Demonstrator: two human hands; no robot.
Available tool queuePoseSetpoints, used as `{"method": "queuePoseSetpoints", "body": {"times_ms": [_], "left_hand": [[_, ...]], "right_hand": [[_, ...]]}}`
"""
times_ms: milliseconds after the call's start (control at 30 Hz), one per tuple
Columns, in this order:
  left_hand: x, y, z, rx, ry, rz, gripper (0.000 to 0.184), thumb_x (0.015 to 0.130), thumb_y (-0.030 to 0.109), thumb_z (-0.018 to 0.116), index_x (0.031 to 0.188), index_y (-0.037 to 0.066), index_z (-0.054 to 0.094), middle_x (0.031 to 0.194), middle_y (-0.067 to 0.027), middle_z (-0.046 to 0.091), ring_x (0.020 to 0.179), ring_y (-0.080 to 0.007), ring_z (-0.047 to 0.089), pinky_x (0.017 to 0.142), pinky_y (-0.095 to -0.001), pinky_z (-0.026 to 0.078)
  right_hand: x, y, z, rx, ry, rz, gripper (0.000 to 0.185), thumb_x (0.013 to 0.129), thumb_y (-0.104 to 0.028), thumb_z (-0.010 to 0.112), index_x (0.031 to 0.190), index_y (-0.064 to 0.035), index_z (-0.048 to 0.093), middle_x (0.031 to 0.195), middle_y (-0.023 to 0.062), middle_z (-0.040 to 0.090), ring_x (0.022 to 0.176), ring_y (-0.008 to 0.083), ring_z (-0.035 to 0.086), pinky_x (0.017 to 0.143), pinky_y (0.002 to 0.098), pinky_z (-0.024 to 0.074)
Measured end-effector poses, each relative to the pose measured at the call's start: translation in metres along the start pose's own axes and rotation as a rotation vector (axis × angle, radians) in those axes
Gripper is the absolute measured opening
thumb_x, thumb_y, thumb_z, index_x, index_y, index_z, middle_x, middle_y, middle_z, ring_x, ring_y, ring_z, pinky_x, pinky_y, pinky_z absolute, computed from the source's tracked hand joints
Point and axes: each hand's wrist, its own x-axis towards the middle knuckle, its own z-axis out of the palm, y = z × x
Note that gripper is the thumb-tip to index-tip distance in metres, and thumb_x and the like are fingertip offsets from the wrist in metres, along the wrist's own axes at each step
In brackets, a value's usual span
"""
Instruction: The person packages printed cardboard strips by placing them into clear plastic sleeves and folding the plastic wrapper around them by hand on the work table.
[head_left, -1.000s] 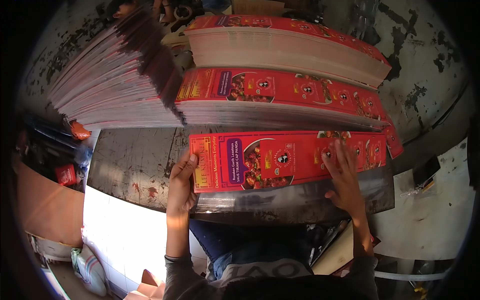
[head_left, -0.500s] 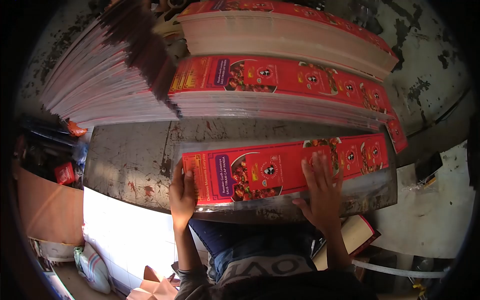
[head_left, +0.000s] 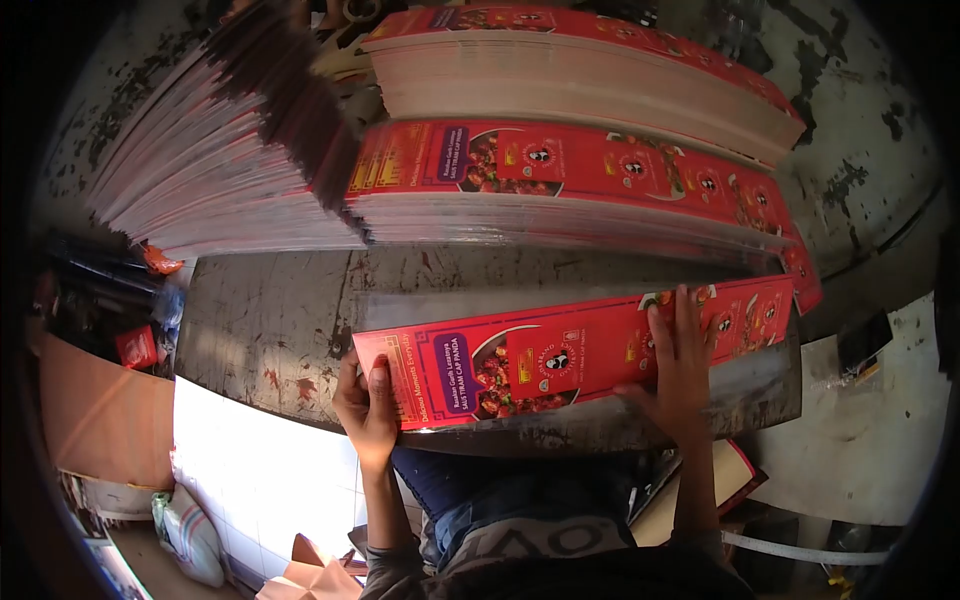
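Note:
A long red printed strip [head_left: 520,370] with panda logos and food pictures lies in front of me, its left end lifted a little. Clear plastic [head_left: 440,305] shows along its far and near edges; whether the strip is inside a sleeve I cannot tell. My left hand [head_left: 370,415] pinches the left end, thumb on the printed face and fingers behind the edge. My right hand [head_left: 685,380] rests on the strip right of the middle, fingers spread and pointing away from me. Just beyond is a stack of matching strips [head_left: 580,165] with plastic layers at its side.
Another tall stack [head_left: 590,90] stands at the back. To the left, a high pile of plastic-edged strips [head_left: 220,165] fans out. All of this is on a worn, scratched tabletop [head_left: 270,320]. A white sack [head_left: 190,535] is on the floor at lower left.
The strip's left end has risen toward me in my left hand. My right hand has shifted slightly right along the strip. The whole view has moved a little.

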Motion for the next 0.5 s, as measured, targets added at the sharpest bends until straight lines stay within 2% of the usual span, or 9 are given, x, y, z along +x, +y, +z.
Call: {"method": "queuePoseSetpoints", "body": {"times_ms": [67, 100, 133, 200, 267, 300, 367, 467, 500], "left_hand": [[0.004, 0.001, -0.008, -0.007, -0.032, 0.080, 0.030, 0.094, 0.017, 0.050, 0.114, -0.005, 0.050, 0.082, -0.0049, 0.064, 0.072, -0.0041, 0.053, 0.068, -0.0166, 0.040], [0.011, 0.000, -0.013, -0.063, -0.114, 0.098, 0.031, 0.096, 0.021, 0.046, 0.112, -0.005, 0.052, 0.090, -0.0085, 0.064, 0.080, -0.0079, 0.055, 0.074, -0.0203, 0.041], [0.019, 0.000, -0.014, -0.121, -0.196, 0.117, 0.035, 0.097, 0.025, 0.043, 0.110, -0.006, 0.054, 0.097, -0.0121, 0.064, 0.087, -0.0116, 0.057, 0.080, -0.0241, 0.042], [0.040, 0.006, -0.013, 0.002, -0.268, 0.101, 0.049, 0.098, 0.035, 0.030, 0.113, -0.005, 0.055, 0.126, -0.0194, 0.052, 0.115, -0.0314, 0.052, 0.104, -0.0392, 0.029], [0.043, 0.011, -0.011, 0.207, -0.099, 0.054, 0.044, 0.097, 0.029, 0.035, 0.122, -0.004, 0.050, 0.127, -0.0192, 0.051, 0.123, -0.0314, 0.045, 0.107, -0.0414, 0.024], [0.042, 0.010, -0.010, 0.207, -0.097, 0.054, 0.044, 0.097, 0.029, 0.035, 0.122, -0.004, 0.050, 0.127, -0.0192, 0.051, 0.123, -0.0314, 0.045, 0.107, -0.0414, 0.024], [0.035, 0.005, -0.007, 0.458, -0.131, 0.029, 0.044, 0.094, 0.026, 0.042, 0.130, 0.001, 0.043, 0.129, -0.0199, 0.049, 0.129, -0.0322, 0.036, 0.109, -0.0439, 0.019], [0.022, -0.002, -0.004, 1.258, -0.367, 0.391, 0.053, 0.088, 0.030, 0.054, 0.134, 0.008, 0.039, 0.132, -0.0167, 0.046, 0.125, -0.0307, 0.042, 0.107, -0.0556, 0.014], [0.022, -0.002, -0.003, 1.259, -0.366, 0.393, 0.053, 0.088, 0.030, 0.054, 0.134, 0.008, 0.039, 0.132, -0.0167, 0.046, 0.125, -0.0307, 0.042, 0.107, -0.0556, 0.014]], "right_hand": [[0.012, 0.010, -0.006, 0.017, 0.252, -0.042, 0.096, 0.067, -0.065, 0.059, 0.139, -0.0078, 0.029, 0.147, 0.0215, 0.016, 0.135, 0.0414, 0.019, 0.104, 0.0633, 0.0106], [0.021, 0.010, -0.012, 0.058, 0.321, -0.084, 0.092, 0.064, -0.065, 0.061, 0.132, -0.0063, 0.039, 0.134, 0.0203, 0.035, 0.125, 0.0380, 0.035, 0.105, 0.0610, 0.0108], [0.022, 0.011, -0.016, 0.061, 0.325, -0.083, 0.092, 0.064, -0.065, 0.061, 0.132, -0.0063, 0.039, 0.134, 0.0203, 0.035, 0.125, 0.0380, 0.035, 0.105, 0.0610, 0.0108], [0.022, 0.017, -0.024, 0.007, 0.253, -0.116, 0.075, 0.065, -0.061, 0.065, 0.114, -0.0060, 0.051, 0.105, 0.0127, 0.050, 0.099, 0.0294, 0.048, 0.097, 0.0546, 0.0262], [0.017, 0.021, -0.028, -0.023, 0.319, -0.123, 0.065, 0.065, -0.057, 0.067, 0.104, -0.0069, 0.052, 0.094, 0.0094, 0.050, 0.089, 0.0265, 0.047, 0.088, 0.0491, 0.0295], [0.015, 0.023, -0.029, -0.052, 0.378, -0.123, 0.056, 0.066, -0.054, 0.070, 0.094, -0.0078, 0.053, 0.084, 0.0061, 0.049, 0.079, 0.0235, 0.045, 0.078, 0.0436, 0.0329], [0.012, 0.025, -0.034, -0.082, 0.441, -0.092, 0.053, 0.066, -0.052, 0.071, 0.090, -0.0085, 0.053, 0.083, 0.0055, 0.050, 0.078, 0.0234, 0.046, 0.073, 0.0402, 0.0306], [0.008, 0.030, -0.033, -0.131, 0.504, -0.060, 0.048, 0.067, -0.049, 0.072, 0.087, -0.0093, 0.052, 0.082, 0.0049, 0.051, 0.077, 0.0231, 0.046, 0.068, 0.0371, 0.0285], [0.007, 0.031, -0.032, -0.150, 0.502, -0.057, 0.048, 0.067, -0.048, 0.072, 0.087, -0.0094, 0.052, 0.083, 0.0049, 0.051, 0.077, 0.0230, 0.046, 0.068, 0.0374, 0.0288]]}}
